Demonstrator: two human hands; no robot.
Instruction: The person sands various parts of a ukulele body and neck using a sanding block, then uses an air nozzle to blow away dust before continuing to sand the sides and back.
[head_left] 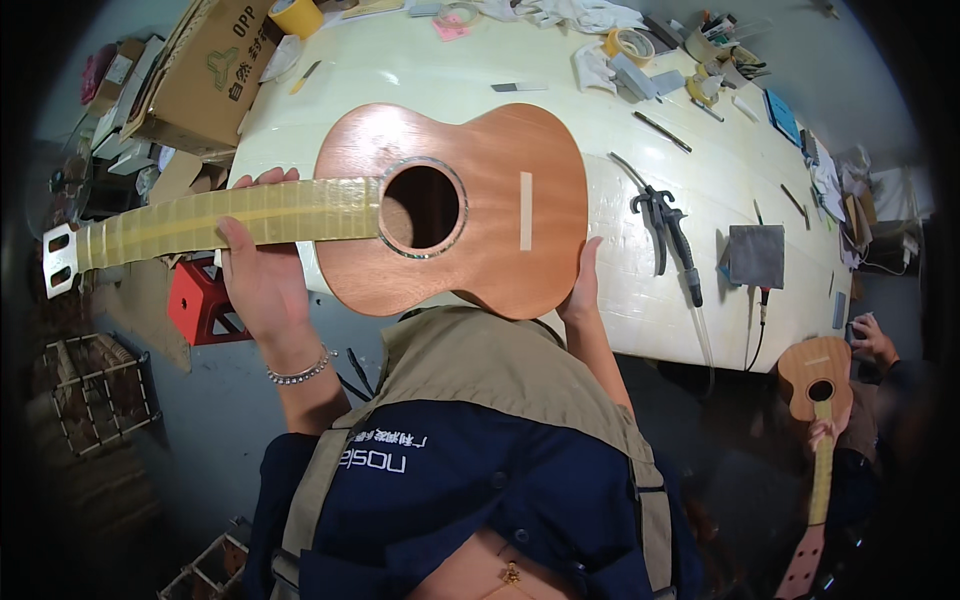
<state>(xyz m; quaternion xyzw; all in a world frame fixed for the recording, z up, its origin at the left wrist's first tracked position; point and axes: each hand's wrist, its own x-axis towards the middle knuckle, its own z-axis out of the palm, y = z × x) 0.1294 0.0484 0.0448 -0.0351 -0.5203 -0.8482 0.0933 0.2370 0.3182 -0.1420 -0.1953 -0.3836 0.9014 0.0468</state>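
A small wooden ukulele (510,150) without strings lies face up across both my hands, over the near edge of the table. Its neck (200,218), covered in yellow tape, points left to a pale slotted headstock (62,262). My left hand (262,265) wraps the neck from below, the thumb on its near side and the fingers behind. At the body's right end, my right hand (582,285) grips the lower edge, with the thumb showing and the fingers hidden beneath. A light strip (526,210) marks the top, right of the round sound hole.
An air blow gun (668,220) with a hose and a grey square block (757,256) with a cable lie right. Behind are a knife (518,88), tape rolls (628,46) and a cardboard box (205,75). A co-worker at right holds another ukulele (815,370). A red stool (205,300) stands left.
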